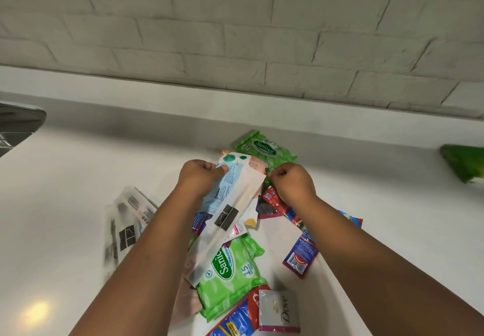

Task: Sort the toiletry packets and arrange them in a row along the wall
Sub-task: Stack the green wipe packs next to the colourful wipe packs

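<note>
Sorting toiletry packets on a white bench [78, 178] under a brick wall [235, 34].

Left hand [199, 178] raised over the heap, grip pinching a long pale packet [235, 204] with blue and peach panels, thumb on its face. Right hand [293, 183] beside it, grip curled tight at that packet's right edge; whether pinching anything, cannot tell. Below: green Sanicare wipes [230, 270], red-and-blue sachets [301, 257], a Dove sachet [279, 312]. Second green wipes pack [264, 147] close to the wall. Clear packets [125, 225] lying left.
</note>
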A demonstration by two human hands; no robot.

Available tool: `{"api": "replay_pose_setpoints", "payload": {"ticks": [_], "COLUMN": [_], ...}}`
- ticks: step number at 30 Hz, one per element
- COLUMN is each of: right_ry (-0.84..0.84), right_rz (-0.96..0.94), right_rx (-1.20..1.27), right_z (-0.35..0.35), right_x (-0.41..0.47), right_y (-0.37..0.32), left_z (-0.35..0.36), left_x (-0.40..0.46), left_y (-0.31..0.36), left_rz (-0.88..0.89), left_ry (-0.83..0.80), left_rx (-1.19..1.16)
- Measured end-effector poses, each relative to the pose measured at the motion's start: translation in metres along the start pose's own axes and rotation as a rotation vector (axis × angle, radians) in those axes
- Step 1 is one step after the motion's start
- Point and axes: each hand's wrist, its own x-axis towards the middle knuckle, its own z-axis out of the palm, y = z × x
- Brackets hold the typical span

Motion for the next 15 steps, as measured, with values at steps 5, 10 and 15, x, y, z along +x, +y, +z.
{"api": "replay_pose_setpoints", "payload": {"ticks": [5,10,15], "right_ry": [0.004,0.121,-0.041], "right_rz": [0.014,-0.089,-0.346], "right_rx": [0.066,0.321,0.479], "right_z": [-0.002,-0.015,-0.03], "right_x": [0.0,-0.006,-0.031], "right_y": [-0.001,-0.017,-0.05], "left_z": [-0.001,-0.002,0.007], "left_x": [-0.007,-0.008,-0.016], "left_y": [0.007,0.025,0.05], "left_rz": [0.013,0.107,0.232], "left_ry": [-0.082,-0.074,-0.034], "left_rx": [-0.303,-0.36,-0.512]}}
